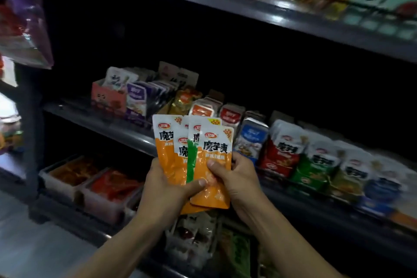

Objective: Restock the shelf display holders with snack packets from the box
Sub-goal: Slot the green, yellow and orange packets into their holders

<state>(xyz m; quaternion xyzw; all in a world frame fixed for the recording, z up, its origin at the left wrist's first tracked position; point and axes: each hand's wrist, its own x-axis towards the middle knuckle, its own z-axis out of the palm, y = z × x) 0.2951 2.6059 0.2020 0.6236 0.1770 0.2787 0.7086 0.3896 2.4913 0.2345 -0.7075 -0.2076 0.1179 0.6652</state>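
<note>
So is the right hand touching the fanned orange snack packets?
Touching: the head view shows the right hand with its thumb pressed on the front orange packet.

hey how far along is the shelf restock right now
Done: the cardboard display holders on the middle shelf already look well filled with red, green and blue packets. In hand: a fanned bunch of orange-and-white snack packets, with one green packet among them, gripped by the left hand and right hand in front of the shelf. Left: placing this bunch; the supply box isn't visible.
</note>
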